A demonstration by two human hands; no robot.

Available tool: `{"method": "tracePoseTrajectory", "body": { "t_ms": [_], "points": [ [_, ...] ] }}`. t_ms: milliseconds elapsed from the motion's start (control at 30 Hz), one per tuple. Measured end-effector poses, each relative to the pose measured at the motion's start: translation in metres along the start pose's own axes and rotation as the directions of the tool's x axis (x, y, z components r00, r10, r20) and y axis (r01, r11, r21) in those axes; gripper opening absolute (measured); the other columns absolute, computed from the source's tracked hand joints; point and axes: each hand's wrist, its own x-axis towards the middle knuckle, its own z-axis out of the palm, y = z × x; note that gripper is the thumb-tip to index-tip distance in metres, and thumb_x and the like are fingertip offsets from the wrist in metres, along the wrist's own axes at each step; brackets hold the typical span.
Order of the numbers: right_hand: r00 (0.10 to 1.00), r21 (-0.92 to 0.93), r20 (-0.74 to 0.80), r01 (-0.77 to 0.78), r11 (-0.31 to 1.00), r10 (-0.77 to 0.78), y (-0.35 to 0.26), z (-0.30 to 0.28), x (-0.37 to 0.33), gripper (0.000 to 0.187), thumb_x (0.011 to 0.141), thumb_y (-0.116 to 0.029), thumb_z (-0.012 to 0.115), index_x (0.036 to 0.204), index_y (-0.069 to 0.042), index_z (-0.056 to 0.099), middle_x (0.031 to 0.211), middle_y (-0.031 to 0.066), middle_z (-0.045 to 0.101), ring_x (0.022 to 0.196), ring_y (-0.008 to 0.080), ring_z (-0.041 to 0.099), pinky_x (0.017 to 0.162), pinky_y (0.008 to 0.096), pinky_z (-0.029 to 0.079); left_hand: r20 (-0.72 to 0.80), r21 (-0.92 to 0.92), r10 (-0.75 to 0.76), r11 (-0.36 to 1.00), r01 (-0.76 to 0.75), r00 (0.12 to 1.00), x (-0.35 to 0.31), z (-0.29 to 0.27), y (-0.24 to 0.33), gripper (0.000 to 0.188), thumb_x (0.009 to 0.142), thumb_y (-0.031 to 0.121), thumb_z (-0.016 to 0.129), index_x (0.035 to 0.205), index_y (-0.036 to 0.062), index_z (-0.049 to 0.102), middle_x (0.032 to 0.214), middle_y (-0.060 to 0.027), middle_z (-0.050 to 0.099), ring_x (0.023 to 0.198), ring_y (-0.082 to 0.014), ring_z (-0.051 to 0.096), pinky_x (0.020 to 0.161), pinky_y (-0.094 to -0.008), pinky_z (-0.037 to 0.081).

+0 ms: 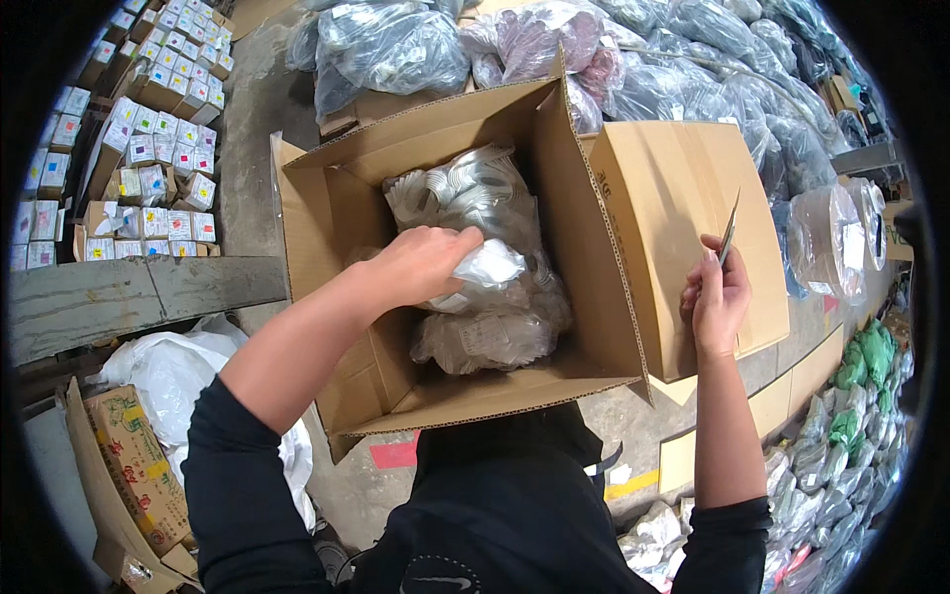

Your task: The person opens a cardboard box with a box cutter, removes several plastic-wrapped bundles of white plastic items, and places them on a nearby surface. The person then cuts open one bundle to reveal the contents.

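Note:
An open cardboard box point(341, 356) stands in front of me with its flaps raised. In it lie clear plastic bags point(490, 337) packed with pale, curved, shiny pieces whose kind I cannot make out. My left hand point(426, 265) reaches into the box, its fingers closed on a bunched end of clear plastic bag point(492, 264). To the right, over a closed carton, my right hand point(717, 297) is closed around a slim, pointed metal blade point(731, 223) that points up and away from me. Its handle is mostly hidden by the fingers.
The closed carton point(727, 178) adjoins the open box on the right. Bulging plastic bags point(396, 49) lie along the far side, with more bags point(841, 465) at lower right. Rows of small labelled boxes point(148, 148) fill the upper left. A grey beam point(148, 297) runs at left.

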Motion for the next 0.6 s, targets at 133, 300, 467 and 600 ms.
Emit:
{"method": "tracePoseTrajectory", "body": {
  "t_ms": [133,300,467,600],
  "points": [
    [1.000,0.009,0.001,-0.017,1.000,0.017,0.001,-0.001,0.000,0.025,0.099,-0.020,0.054,0.116,-0.002,0.058,0.068,-0.0009,0.051,0.047,0.0039,0.044,0.041,0.0197,0.036,-0.137,-0.169,0.052,0.983,-0.075,0.989,-0.032,-0.033,0.026,0.044,0.072,0.010,0.071,0.111,0.0039,0.051,0.093,-0.0207,0.065,0.089,-0.0404,0.064,0.077,-0.0467,0.050],
    [1.000,-0.018,-0.017,0.016,1.000,-0.016,0.004,0.002,0.009,0.025,0.099,-0.020,0.055,0.117,-0.002,0.058,0.068,-0.0010,0.051,0.047,0.0039,0.045,0.041,0.0197,0.037,-0.083,-0.299,0.068,0.950,-0.090,0.994,-0.046,-0.063,0.061,0.039,0.072,0.009,0.070,0.107,0.0015,0.057,0.092,-0.0198,0.065,0.086,-0.0371,0.065,0.075,-0.0409,0.051],
    [1.000,-0.026,-0.026,-0.008,1.000,0.007,0.005,0.002,0.011,0.025,0.099,-0.020,0.055,0.117,-0.003,0.058,0.068,-0.0013,0.052,0.047,0.0037,0.045,0.041,0.0191,0.037,0.191,-0.328,0.107,0.944,-0.040,0.976,-0.005,-0.044,0.059,0.041,0.072,0.012,0.071,0.110,0.0004,0.058,0.090,-0.0202,0.066,0.082,-0.0364,0.066,0.071,-0.0431,0.050],
    [1.000,-0.015,-0.027,0.008,1.000,-0.008,0.008,0.002,0.011,0.024,0.100,-0.021,0.053,0.117,-0.003,0.058,0.067,-0.0019,0.051,0.046,0.0031,0.044,0.040,0.0182,0.035,0.418,-0.304,-0.042,0.935,0.183,0.907,0.054,0.019,0.026,0.045,0.075,0.019,0.074,0.113,0.0010,0.059,0.097,-0.0199,0.068,0.088,-0.0346,0.067,0.075,-0.0437,0.052]
  ]
}}
